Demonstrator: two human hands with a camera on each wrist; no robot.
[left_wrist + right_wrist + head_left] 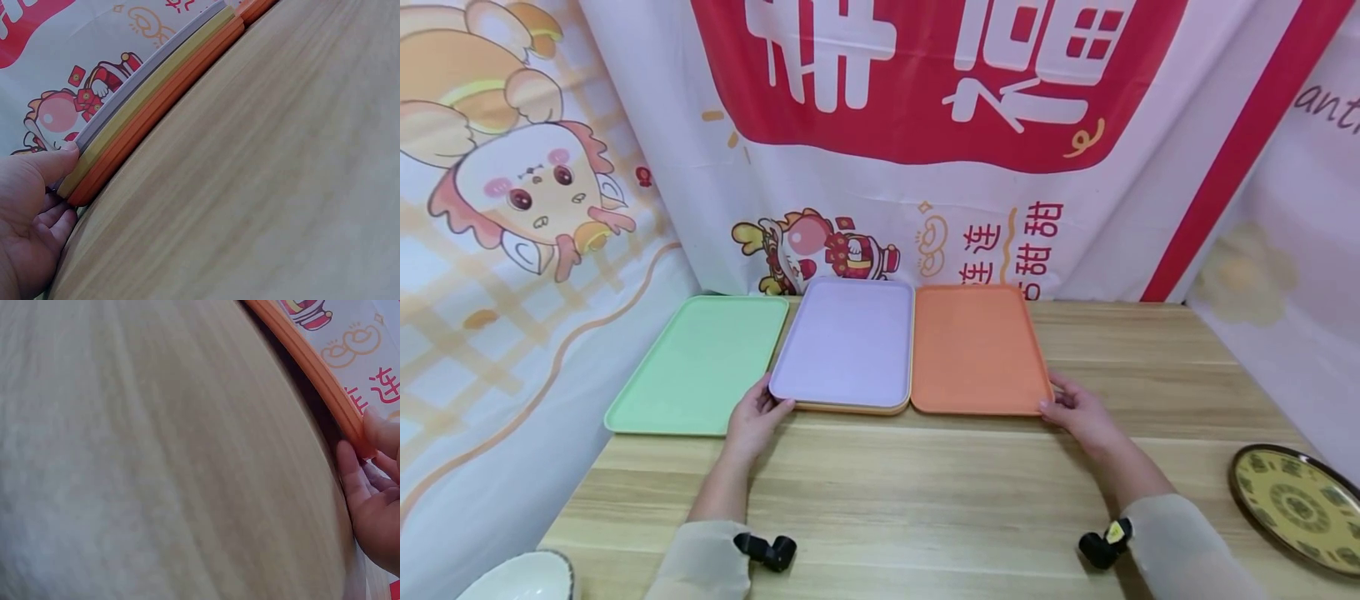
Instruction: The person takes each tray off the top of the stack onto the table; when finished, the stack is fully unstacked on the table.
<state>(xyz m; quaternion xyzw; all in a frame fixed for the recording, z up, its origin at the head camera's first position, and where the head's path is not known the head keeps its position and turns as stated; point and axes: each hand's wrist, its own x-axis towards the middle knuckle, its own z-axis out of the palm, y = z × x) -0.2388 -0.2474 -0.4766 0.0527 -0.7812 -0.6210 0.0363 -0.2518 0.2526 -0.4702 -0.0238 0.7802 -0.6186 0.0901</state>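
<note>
A lavender tray (850, 342) tops a stack, with a yellow tray (150, 100) and an orange tray (159, 112) under it in the left wrist view. My left hand (754, 421) grips the stack's near left corner, thumb at the lavender rim and fingers beside and below. To the right lies another orange tray (977, 350), side by side with the stack. Its near right corner is pinched by my right hand (1082, 417). In the right wrist view the thumb is over the rim of this orange tray (312, 365), a fingertip below, with a dark gap under the edge.
A green tray (707, 362) lies left of the stack on the wooden table (925, 500). At the right edge stands a patterned round plate (1300, 508); a white bowl (523, 579) shows at the lower left. Printed cloth (925, 225) hangs behind the trays.
</note>
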